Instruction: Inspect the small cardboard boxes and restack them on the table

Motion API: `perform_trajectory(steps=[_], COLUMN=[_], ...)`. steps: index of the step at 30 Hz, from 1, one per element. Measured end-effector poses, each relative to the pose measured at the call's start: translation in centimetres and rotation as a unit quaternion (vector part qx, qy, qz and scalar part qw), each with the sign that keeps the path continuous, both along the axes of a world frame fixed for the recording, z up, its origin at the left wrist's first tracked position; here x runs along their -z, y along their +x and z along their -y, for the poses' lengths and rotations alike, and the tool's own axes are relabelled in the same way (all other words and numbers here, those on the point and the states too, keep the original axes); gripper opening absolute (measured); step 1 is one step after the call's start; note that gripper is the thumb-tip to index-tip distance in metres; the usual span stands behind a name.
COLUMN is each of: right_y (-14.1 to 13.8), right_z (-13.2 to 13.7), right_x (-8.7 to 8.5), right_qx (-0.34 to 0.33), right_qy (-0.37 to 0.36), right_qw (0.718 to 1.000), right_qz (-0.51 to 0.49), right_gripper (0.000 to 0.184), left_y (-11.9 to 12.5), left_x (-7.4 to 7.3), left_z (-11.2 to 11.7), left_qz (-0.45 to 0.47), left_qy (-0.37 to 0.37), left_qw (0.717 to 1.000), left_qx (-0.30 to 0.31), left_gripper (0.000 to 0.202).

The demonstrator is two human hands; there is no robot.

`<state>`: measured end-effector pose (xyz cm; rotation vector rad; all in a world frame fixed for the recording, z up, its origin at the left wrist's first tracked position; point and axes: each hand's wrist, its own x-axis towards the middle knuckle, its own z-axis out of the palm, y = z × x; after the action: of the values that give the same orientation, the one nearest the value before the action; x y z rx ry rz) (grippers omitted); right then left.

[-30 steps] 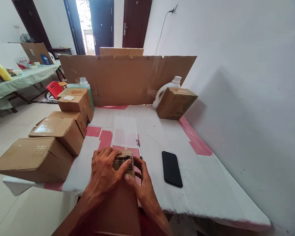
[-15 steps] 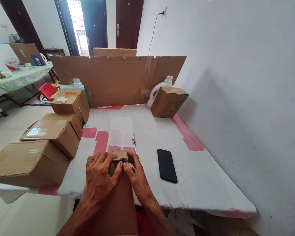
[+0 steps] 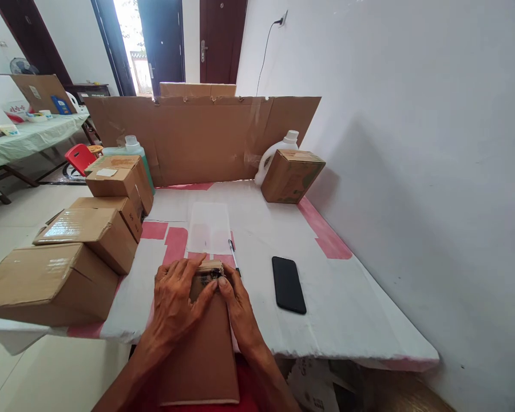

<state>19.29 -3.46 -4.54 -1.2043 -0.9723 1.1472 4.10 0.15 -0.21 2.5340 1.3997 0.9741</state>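
A narrow brown cardboard box [image 3: 203, 355] lies between my hands, its near end over my lap and its far end over the table's front edge. My left hand [image 3: 178, 294] grips the far end from the left, thumb on the top face. From the right, my right hand [image 3: 240, 306] closes on the far corner, its thumb near the left thumb. A dark, torn-looking patch [image 3: 214, 273] shows at that end; what it is I cannot make out. Just beyond the hands lie a pen [image 3: 233, 253] and a translucent white sheet [image 3: 209, 226].
A black phone [image 3: 289, 284] lies to the right on the white-and-pink tablecloth [image 3: 339, 326]. Several cardboard boxes [image 3: 86, 229] line the left edge. At the back stand a cardboard panel [image 3: 201, 143], a green jug [image 3: 148, 174], a white jug [image 3: 261, 166] and a tilted box [image 3: 292, 180].
The box's far end has tipped so more of the dark patch and top face shows, and its near edge has come into view. My left fingers have shifted slightly right. The view has moved slightly.
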Motion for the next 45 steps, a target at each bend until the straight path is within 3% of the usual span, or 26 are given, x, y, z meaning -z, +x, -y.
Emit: perform_trajectory(steps=[4, 7, 14, 17, 20, 23, 25, 29, 32, 35, 38, 41, 45], right_y=[0.1, 0.4, 0.3, 1.6, 4.5, 7.3, 8.1, 7.8, 7.5, 7.6, 7.2, 5.6, 2.9], right_z=[-0.2, -0.3, -0.1, -0.7, -2.0, -4.0, -5.3, -7.2, -7.5, -6.6, -4.5, -2.2, -0.6], right_x=[0.6, 0.8, 0.2, 0.5, 1.3, 2.7, 3.7, 5.7, 6.2, 5.0, 2.3, -0.6, -2.2], right_qx=[-0.003, -0.009, -0.017, -0.034, 0.01, 0.069, 0.069, 0.06, 0.05, 0.064, 0.115, 0.128, 0.093], right_qy=[-0.001, -0.006, 0.009, -0.005, -0.049, -0.122, -0.156, -0.152, -0.138, -0.112, -0.042, 0.057, 0.138], right_qw=[1.0, 1.0, 1.0, 0.999, 0.989, 0.926, 0.901, 0.917, 0.944, 0.97, 0.99, 0.987, 0.986], right_qz=[0.004, 0.0, -0.005, 0.012, 0.141, 0.35, 0.399, 0.363, 0.296, 0.207, 0.075, -0.076, -0.009], right_gripper=[0.051, 0.054, 0.047, 0.053, 0.062, 0.045, 0.036, 0.034, 0.035, 0.037, 0.035, 0.023, 0.012], left_y=[-0.6, -0.8, -0.6, -0.7, -0.7, -0.6, -0.4, -0.2, -0.1, -0.3, -0.4, -0.3, -0.3], left_x=[0.1, 0.0, -0.2, -0.2, -0.2, -0.1, 0.0, 0.2, 0.2, 0.1, 0.2, 0.5, 0.9], left_z=[-0.3, -0.5, -0.2, -0.1, -0.1, -0.2, -0.3, -0.4, -0.4, -0.3, -0.3, -0.4, -0.3], left_qz=[-0.023, -0.052, -0.066, -0.059, -0.055, -0.053, -0.055, -0.06, -0.059, -0.055, -0.057, -0.051, -0.051], left_qy=[0.024, 0.024, 0.012, 0.011, 0.003, -0.002, -0.007, -0.019, -0.021, -0.017, -0.014, -0.014, -0.017], left_qw=[0.997, 0.994, 0.993, 0.994, 0.994, 0.994, 0.994, 0.993, 0.993, 0.993, 0.993, 0.995, 0.997], left_qx=[0.076, 0.097, 0.096, 0.092, 0.093, 0.099, 0.098, 0.102, 0.103, 0.1, 0.098, 0.088, 0.064], left_gripper=[0.027, 0.028, 0.029, 0.029, 0.027, 0.025, 0.024, 0.023, 0.023, 0.025, 0.037, 0.053, 0.063])
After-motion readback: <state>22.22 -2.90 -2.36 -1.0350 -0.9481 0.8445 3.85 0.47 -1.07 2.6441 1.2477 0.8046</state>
